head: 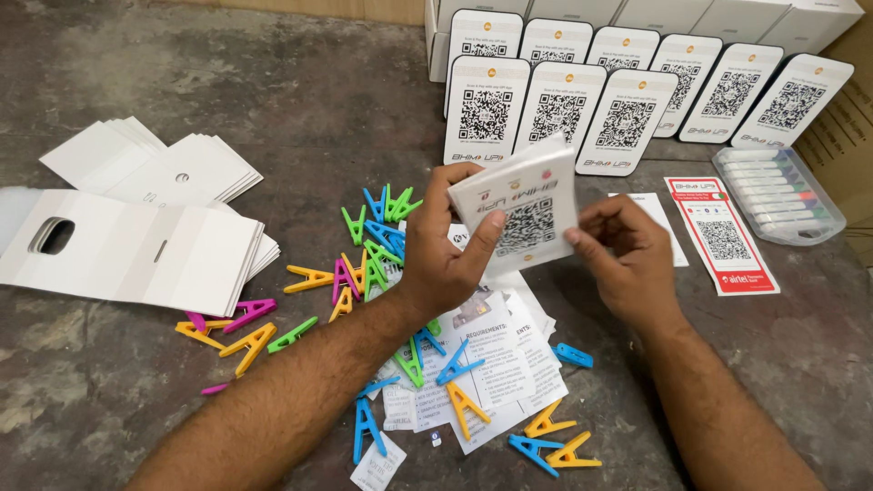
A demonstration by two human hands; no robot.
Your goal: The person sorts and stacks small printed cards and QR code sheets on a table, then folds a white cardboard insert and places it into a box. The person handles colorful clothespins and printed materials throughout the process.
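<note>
A grey, mottled bench point(273, 100) fills the frame. Along the top right stand two rows of white code placards point(555, 109), upright and leaning back against white boxes point(727, 14). At the left lie fanned stacks of flat white card sleeves point(136, 250), the nearest with an oval cut-out. In the middle of the frame the left hand point(446, 255) has its grip closed on a small white placard point(527, 214), thumb on the printed face and fingers behind its left edge, holding it tilted above the bench. The right hand point(627, 259) also has its grip closed on it, pinching the right edge with its fingertips point(577, 236). Below the hands lie printed paper leaflets point(496, 355), overlapping each other. At the right edge sits a clear plastic case of marker pens point(777, 191), and just left of it a red and white printed card point(723, 235) lies flat. Small plastic clips point(382, 236) in orange, blue, green and pink are scattered from centre left to the bottom middle, some resting on the leaflets
</note>
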